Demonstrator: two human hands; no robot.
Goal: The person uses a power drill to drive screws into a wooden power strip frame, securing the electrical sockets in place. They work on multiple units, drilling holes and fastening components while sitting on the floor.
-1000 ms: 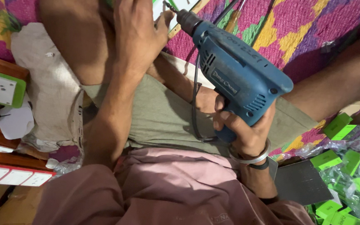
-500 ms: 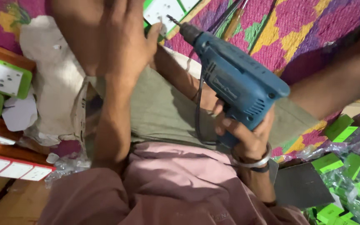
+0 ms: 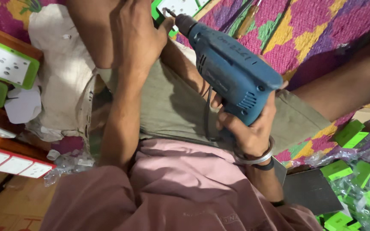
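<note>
A: What is the right hand (image 3: 247, 128) doing?

B: Its fingers (image 3: 232, 124) are wrapped tight around the grip of a blue electric drill (image 3: 230, 70), a metal bangle (image 3: 255, 157) on that wrist. The drill slants up and to the left, with its bit at the top of the view.

A: What does the bit meet?

B: A white switch plate with a green frame (image 3: 180, 6), lying at the top edge on the patterned mat (image 3: 317, 38). The bit's tip seems to touch it, though the spot is small and partly hidden.

A: And the left hand (image 3: 138, 34)?

B: It reaches up beside the drill's nose, fingers curled together and pressing down at the plate's edge. Whether they actually clamp the plate I cannot tell, since the hand covers that part.

A: Where does the drill sit relative to the body?

B: Above the person's lap, over the olive shorts (image 3: 172, 102), with the black cord (image 3: 206, 111) hanging down from the handle.

A: Anything round about?

B: More green-framed switch plates (image 3: 7, 64) on the left, red-framed ones (image 3: 11, 164) below them, a pale cloth (image 3: 58, 72) between, and loose green parts in clear bags (image 3: 356, 171) at the right
</note>
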